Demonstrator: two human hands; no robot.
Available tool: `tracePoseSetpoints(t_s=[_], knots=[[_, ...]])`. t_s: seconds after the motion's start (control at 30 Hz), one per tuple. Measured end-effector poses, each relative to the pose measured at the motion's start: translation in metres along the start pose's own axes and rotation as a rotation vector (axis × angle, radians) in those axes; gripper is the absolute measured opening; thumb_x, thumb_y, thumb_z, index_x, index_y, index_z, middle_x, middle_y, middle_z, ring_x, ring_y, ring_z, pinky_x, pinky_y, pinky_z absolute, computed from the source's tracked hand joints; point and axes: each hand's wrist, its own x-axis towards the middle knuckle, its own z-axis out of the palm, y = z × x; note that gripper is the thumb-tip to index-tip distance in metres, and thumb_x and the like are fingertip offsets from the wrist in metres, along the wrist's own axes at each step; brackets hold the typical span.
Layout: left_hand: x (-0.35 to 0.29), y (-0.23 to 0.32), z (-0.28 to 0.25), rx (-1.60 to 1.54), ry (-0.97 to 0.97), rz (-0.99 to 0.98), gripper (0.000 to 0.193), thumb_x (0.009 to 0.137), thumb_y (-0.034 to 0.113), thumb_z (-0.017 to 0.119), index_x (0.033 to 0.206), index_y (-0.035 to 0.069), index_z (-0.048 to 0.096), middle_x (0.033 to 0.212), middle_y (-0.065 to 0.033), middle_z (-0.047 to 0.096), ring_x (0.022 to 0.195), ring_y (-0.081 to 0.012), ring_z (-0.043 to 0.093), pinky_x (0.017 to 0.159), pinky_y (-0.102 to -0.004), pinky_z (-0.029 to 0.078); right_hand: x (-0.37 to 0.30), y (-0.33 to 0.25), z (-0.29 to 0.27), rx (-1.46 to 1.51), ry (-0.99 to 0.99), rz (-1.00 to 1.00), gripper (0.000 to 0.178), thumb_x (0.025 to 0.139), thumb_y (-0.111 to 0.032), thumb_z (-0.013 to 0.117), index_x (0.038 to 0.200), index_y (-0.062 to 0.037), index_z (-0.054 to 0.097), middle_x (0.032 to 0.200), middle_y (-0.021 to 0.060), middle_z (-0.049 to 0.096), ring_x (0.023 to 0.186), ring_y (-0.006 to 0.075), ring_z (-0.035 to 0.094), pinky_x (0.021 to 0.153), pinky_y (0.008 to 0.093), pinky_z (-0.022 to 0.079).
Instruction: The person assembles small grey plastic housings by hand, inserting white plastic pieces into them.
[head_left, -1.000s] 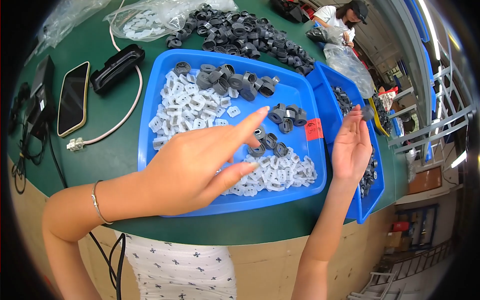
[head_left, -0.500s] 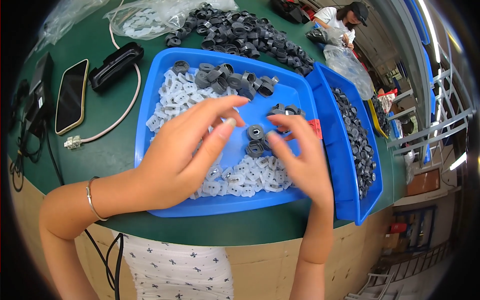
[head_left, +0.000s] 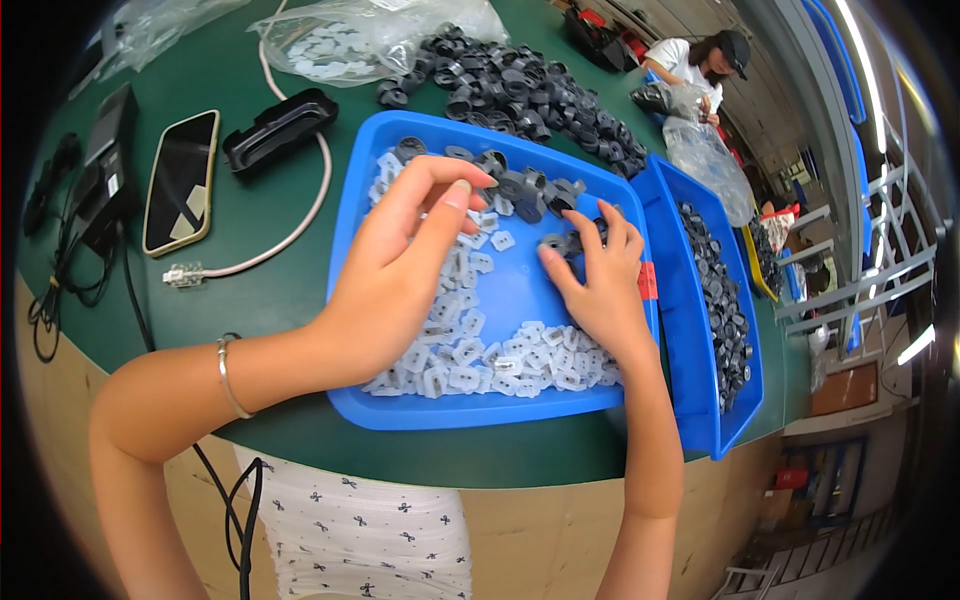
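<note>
A blue tray [head_left: 345,300] holds white translucent plastic pieces [head_left: 465,375] along its left and near sides and dark grey round caps [head_left: 530,190] toward the back. My left hand [head_left: 390,275] is over the tray's left part, fingers loosely curled and thumb apart from the index fingertip; nothing shows between them. Its fingertips are beside the grey caps at the back. On the right side, my right hand [head_left: 605,285] has its fingers spread over a small group of grey caps [head_left: 568,243], partly hiding them. The thumb seems to touch one cap.
Right of the tray stands a blue bin [head_left: 690,415] of dark parts. Beyond the tray lie a heap of dark caps [head_left: 530,90] and a clear bag [head_left: 400,45]. A phone [head_left: 180,185], black case [head_left: 280,130] and cables are at left. A person [head_left: 695,70] works at far right.
The view has shifted, so the tray appears farther right. My left hand has moved closer to the back caps. My right hand's fingers have spread, and two caps between the hands no longer show there.
</note>
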Motion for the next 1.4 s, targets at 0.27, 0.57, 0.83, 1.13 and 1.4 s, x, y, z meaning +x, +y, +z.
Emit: tracePoseSetpoints(t_s=[0.27, 0.57, 0.83, 1.13, 1.4], knots=[[0.003, 0.005, -0.008, -0.330, 0.023, -0.098, 0.019, 0.097, 0.019, 0.043, 0.105, 0.005, 0.053, 0.089, -0.0040, 0.055, 0.072, -0.0096, 0.055, 0.067, -0.0236, 0.046, 0.015, -0.019, 0.000, 0.027, 0.012, -0.167, 0.028, 0.079, -0.031, 0.067, 0.097, -0.0112, 0.062, 0.100, 0.0135, 0.052, 0.082, 0.0301, 0.057, 0.062, 0.0396, 0.048], [0.005, 0.000, -0.009, -0.368, -0.166, -0.263, 0.024, 0.096, 0.022, 0.045, 0.108, 0.002, 0.051, 0.092, -0.0078, 0.056, 0.074, -0.0133, 0.057, 0.068, -0.0299, 0.051, 0.013, -0.039, 0.004, -0.070, 0.057, -0.240, 0.020, 0.078, -0.023, 0.066, 0.093, -0.0111, 0.061, 0.082, 0.0110, 0.056, 0.061, 0.0284, 0.061, 0.050, 0.0377, 0.048], [0.006, -0.006, -0.006, -0.472, -0.210, -0.236, 0.028, 0.097, 0.025, 0.044, 0.112, 0.002, 0.045, 0.104, -0.0118, 0.052, 0.087, -0.0189, 0.060, 0.079, -0.0331, 0.052, 0.027, -0.057, -0.035, 1.031, 0.216, 0.169, 0.015, 0.085, -0.008, 0.062, 0.097, -0.0052, 0.052, 0.070, -0.0017, 0.053, 0.057, 0.0013, 0.047, 0.047, 0.0169, 0.035], [0.012, 0.011, -0.011, -0.895, -0.397, -0.588, 0.052, 0.095, 0.052, 0.035, 0.120, 0.007, 0.044, 0.116, -0.0097, 0.048, 0.106, -0.0244, 0.052, 0.093, -0.0438, 0.047, 0.024, -0.094, -0.040, 0.523, 0.060, -0.354, 0.027, 0.082, -0.014, 0.061, 0.105, -0.0002, 0.055, 0.100, 0.0157, 0.058, 0.095, 0.0311, 0.055, 0.082, 0.0345, 0.044], [0.013, 0.004, -0.021, -0.787, -0.344, -0.631, 0.048, 0.094, 0.048, 0.040, 0.112, 0.004, 0.048, 0.098, -0.0110, 0.057, 0.094, -0.0307, 0.061, 0.087, -0.0435, 0.051, -0.016, -0.066, -0.055, 0.880, 0.081, 0.037, 0.024, 0.084, -0.006, 0.056, 0.107, -0.0005, 0.058, 0.101, 0.0115, 0.058, 0.093, 0.0204, 0.057, 0.078, 0.0320, 0.044]])
